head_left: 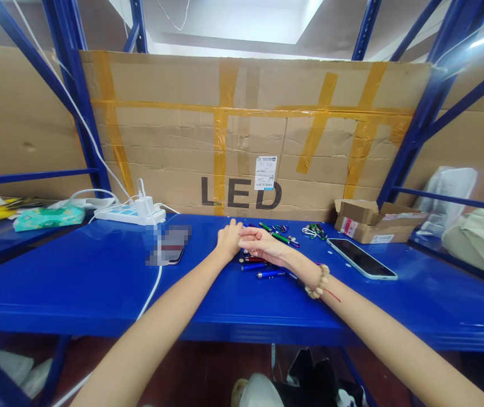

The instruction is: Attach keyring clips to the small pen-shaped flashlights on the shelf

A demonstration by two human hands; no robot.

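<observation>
Both arms reach out over a blue metal shelf [76,282]. My left hand [229,238] and my right hand [261,244] meet at the middle of the shelf, fingers curled and pressed together over a small item I cannot make out. A beaded bracelet [318,282] circles my right wrist. Under and beside the hands lie several small keychain flashlights [262,267] in red, blue and green, some with carabiner clips [309,230].
A phone [361,258] lies face up to the right, a small open cardboard box [369,221] behind it. To the left sit a blurred phone [169,244] on a white cable, a power strip [129,213] and a tissue pack [49,217]. A taped cardboard sheet [250,135] marked LED stands behind.
</observation>
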